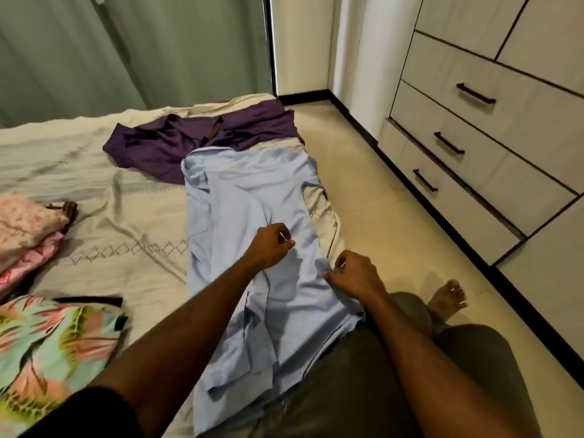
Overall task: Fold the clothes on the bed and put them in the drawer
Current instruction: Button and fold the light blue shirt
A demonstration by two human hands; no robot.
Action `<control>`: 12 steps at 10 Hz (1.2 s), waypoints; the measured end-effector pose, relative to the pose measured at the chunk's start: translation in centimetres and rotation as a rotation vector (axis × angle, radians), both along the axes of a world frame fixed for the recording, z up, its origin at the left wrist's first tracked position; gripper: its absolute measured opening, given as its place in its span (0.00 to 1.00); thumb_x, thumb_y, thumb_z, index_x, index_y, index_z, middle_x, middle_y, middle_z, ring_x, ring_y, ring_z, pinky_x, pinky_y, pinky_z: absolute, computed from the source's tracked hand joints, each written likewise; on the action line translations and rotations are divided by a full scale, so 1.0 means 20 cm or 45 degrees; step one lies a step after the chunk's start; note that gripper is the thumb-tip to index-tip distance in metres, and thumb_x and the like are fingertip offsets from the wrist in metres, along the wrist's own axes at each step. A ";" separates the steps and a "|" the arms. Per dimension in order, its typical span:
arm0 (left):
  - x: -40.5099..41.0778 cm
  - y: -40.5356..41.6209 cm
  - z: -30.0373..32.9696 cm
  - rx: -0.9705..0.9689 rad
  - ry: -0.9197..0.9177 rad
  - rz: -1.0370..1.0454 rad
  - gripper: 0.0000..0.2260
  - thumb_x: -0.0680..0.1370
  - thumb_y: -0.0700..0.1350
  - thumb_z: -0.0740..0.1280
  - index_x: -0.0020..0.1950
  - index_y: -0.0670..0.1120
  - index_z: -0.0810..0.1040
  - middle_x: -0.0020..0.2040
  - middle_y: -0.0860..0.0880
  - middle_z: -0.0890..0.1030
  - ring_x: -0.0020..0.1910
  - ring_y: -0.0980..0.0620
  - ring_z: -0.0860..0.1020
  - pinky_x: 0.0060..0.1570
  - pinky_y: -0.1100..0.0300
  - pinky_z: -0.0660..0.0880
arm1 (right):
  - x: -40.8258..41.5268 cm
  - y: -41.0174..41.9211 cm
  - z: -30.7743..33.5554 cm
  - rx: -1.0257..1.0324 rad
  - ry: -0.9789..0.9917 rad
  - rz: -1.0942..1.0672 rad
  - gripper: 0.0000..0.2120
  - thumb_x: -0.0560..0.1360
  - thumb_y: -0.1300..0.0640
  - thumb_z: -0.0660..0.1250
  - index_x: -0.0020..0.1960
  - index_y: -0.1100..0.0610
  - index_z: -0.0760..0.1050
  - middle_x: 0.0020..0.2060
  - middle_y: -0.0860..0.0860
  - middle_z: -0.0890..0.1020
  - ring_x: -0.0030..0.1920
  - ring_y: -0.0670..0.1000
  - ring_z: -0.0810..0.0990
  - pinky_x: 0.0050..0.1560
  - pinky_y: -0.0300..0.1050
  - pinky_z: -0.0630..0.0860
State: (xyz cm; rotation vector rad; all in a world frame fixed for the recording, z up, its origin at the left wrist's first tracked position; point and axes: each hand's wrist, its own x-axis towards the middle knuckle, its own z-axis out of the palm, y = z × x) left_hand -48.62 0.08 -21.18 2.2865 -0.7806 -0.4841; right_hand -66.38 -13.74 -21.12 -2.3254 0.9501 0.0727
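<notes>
In the head view, a light blue shirt (252, 235) lies lengthwise along the right edge of the bed (94, 172), its near end running down toward 6 o'clock and draping onto the person's lap. The left hand (271, 245) sits over the middle of the shirt, its fingers curled in; its grip seems to pinch a small ridge of the blue cloth, though the contact is hard to make out. The right hand (354, 273), at about 4 o'clock from the left one, has its fingers curled down onto the shirt's right edge, gripping the fabric there. Beyond the shirt, toward 11 o'clock, a purple garment (189, 137) lies crumpled, just touching the shirt's far end. At 9 o'clock on the bed sits a pink folded pile (28, 229), and at 7 o'clock a bright leaf-patterned cloth (53, 339). To the right, across a strip of pale floor (363, 197), stands a wardrobe with three closed drawers (474, 147), each with a dark handle. A bare foot (448, 298) rests on the floor at 4 o'clock.
</notes>
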 end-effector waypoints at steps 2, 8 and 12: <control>0.41 -0.37 -0.02 0.016 -0.019 0.191 0.14 0.75 0.52 0.74 0.50 0.43 0.79 0.50 0.42 0.83 0.52 0.43 0.81 0.54 0.51 0.78 | 0.09 0.02 0.02 0.154 0.008 0.023 0.24 0.70 0.34 0.70 0.58 0.48 0.75 0.51 0.50 0.81 0.50 0.51 0.80 0.53 0.47 0.78; 0.86 -0.96 -0.04 0.007 -0.364 0.159 0.03 0.77 0.43 0.66 0.47 0.48 0.80 0.50 0.45 0.82 0.48 0.44 0.80 0.49 0.51 0.77 | 0.16 -0.07 0.04 0.574 -0.068 0.422 0.32 0.75 0.53 0.72 0.69 0.33 0.57 0.58 0.33 0.70 0.60 0.42 0.72 0.52 0.23 0.66; 1.30 -0.03 -0.03 -0.670 0.004 0.890 0.08 0.79 0.38 0.66 0.40 0.44 0.73 0.36 0.46 0.74 0.39 0.50 0.72 0.40 0.58 0.71 | 0.56 0.60 0.21 0.209 0.203 1.034 0.39 0.82 0.53 0.62 0.81 0.45 0.37 0.69 0.64 0.68 0.67 0.65 0.72 0.63 0.55 0.74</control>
